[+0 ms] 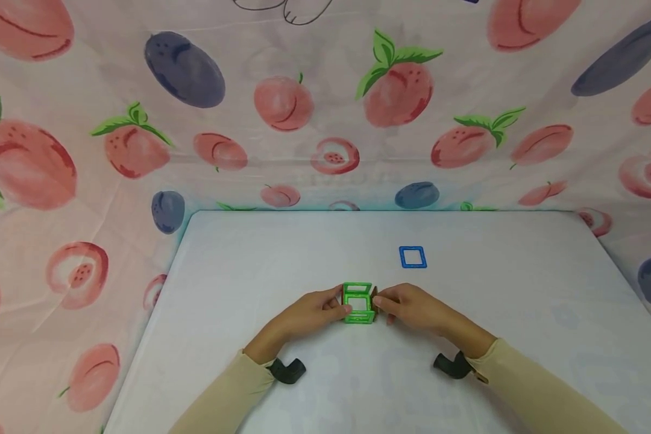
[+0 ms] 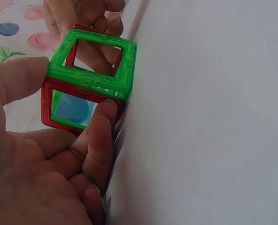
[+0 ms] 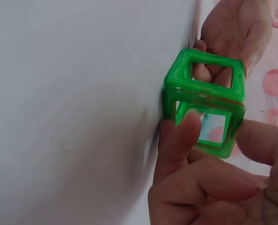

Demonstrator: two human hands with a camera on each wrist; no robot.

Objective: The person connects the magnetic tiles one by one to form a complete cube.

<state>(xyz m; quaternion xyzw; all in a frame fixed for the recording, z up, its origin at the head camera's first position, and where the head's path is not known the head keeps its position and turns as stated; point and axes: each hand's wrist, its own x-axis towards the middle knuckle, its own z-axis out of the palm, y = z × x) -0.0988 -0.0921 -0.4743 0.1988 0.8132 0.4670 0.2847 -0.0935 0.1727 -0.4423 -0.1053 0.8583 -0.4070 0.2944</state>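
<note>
A small box of square magnetic tiles (image 1: 359, 295), mostly green with red sides, stands on the white table between both hands. My left hand (image 1: 310, 312) grips its left side, thumb at the near edge. In the left wrist view, a red tile (image 2: 44, 104) faces that palm, with fingertips on its lower edge. From the right, my right hand (image 1: 412, 308) holds the opposite side between thumb and fingers. In the right wrist view, a green tile frame (image 3: 204, 88) forms the face turned to the camera, and the left hand's fingers show behind it.
A blue square magnetic tile (image 1: 413, 266) lies flat on the white table (image 1: 282, 259), behind and right of the box. Fruit-patterned cloth (image 1: 282, 54) hangs behind the table and along its sides. A black wrist strap piece (image 1: 287, 371) juts from the left sleeve.
</note>
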